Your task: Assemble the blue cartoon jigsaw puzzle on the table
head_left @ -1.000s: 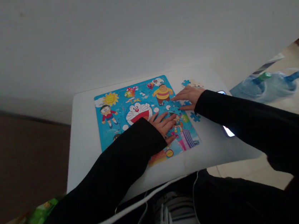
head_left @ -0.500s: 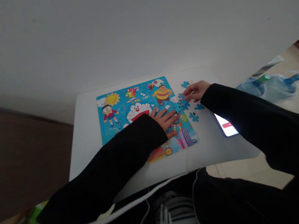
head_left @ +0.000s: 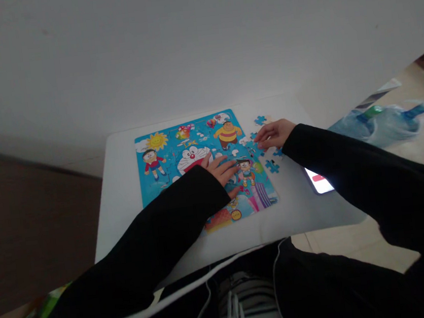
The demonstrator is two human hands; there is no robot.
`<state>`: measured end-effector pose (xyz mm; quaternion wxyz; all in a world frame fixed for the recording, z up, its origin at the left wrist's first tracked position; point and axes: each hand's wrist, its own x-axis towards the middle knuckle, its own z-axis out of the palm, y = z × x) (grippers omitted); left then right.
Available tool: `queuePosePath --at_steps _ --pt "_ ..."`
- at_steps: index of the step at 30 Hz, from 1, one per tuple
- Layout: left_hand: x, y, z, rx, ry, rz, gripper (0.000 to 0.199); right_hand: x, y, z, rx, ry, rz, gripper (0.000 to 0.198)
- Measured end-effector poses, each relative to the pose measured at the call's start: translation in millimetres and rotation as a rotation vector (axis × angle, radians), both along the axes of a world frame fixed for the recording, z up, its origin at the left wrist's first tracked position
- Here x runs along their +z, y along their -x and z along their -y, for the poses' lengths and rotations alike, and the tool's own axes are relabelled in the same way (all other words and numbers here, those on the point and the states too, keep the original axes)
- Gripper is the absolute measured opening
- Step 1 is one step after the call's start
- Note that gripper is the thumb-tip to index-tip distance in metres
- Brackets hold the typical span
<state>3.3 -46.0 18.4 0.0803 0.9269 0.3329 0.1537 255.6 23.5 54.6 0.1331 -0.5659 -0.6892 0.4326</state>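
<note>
A cartoon jigsaw puzzle [head_left: 171,138] with a blue background lies on the small white table, largely assembled. My left hand [head_left: 220,172] rests flat on its middle, fingers spread. At the puzzle's right edge, my right hand [head_left: 276,134] has its fingers brought together on a blue puzzle piece [head_left: 253,149], partly hidden by the fingertips. Around that hand lie several loose blue pieces: one piece [head_left: 260,120] beyond it and another piece [head_left: 272,166] nearer to me.
A phone [head_left: 318,181] with a lit screen lies at the table's right side, partly under my right sleeve. The white table [head_left: 114,190] stands against a pale wall [head_left: 183,45]. Large clear water bottles [head_left: 388,126] are on the floor to the right.
My left hand has slid a little left, uncovering the figure at the puzzle's right side. My right hand has shifted slightly left toward the puzzle's edge.
</note>
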Motion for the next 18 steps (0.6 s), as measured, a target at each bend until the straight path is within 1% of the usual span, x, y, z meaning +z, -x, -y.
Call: queuePosePath --at_steps 4,9,12,18 --pt "-2.6 3.2 3.4 0.024 0.038 0.028 0.047 -7.8 12.7 -16.0 0.084 -0.078 0.008 0.017" --pt "-13.1 3.6 -1.5 -0.008 -0.033 0.085 0.043 -11.1 33.2 -28.3 0.197 -0.105 0.068 0.02" --pt "-21.4 4.0 -5.1 -0.024 -0.075 0.107 0.044 -8.0 38.8 -28.3 0.244 -0.118 0.144 0.022" --pt "-29.0 3.8 -7.6 -0.041 -0.046 0.085 0.047 1.4 39.3 -15.8 0.331 -0.197 0.295 0.021"
